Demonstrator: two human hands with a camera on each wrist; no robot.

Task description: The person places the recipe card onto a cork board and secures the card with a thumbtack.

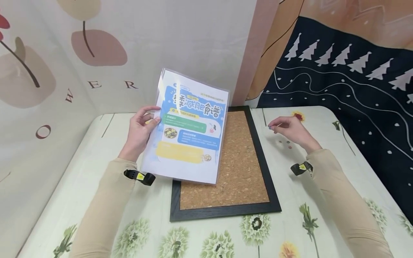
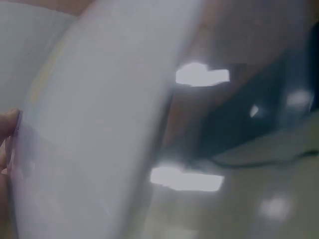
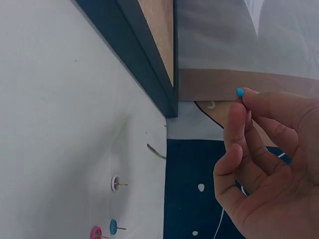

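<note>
Over the left and upper part of a corkboard, as the head view has it, a printed sheet (image 1: 188, 138) is held up at a slant in a clear plastic cover (image 1: 160, 91) whose see-through margin shows around the paper. Large Chinese characters on blue head the page, with green, blue and yellow panels below. The left hand (image 1: 140, 127) pinches the cover's left edge between thumb and fingers; whether the cover touches the board beneath cannot be told. The corkboard lies on a flower-printed tablecloth (image 1: 148, 204), its black frame (image 1: 226, 212) enclosing a panel of speckled cork (image 1: 243, 161), bare where it shows.

To the right of the frame, the right hand (image 1: 292, 132) is raised above the cloth, thumb and index finger closed narrowly on a light-blue pushpin (image 3: 240, 92), its other fingers bent. Below that hand, outside the frame, three loose pushpins sit close together on the cloth: a white pushpin (image 3: 115, 183), a blue pushpin (image 3: 113, 227) and a pink pushpin (image 3: 96, 233). In the left wrist view, the pale cover fills much of the scene, with bright glare and blur hiding the print.
</note>
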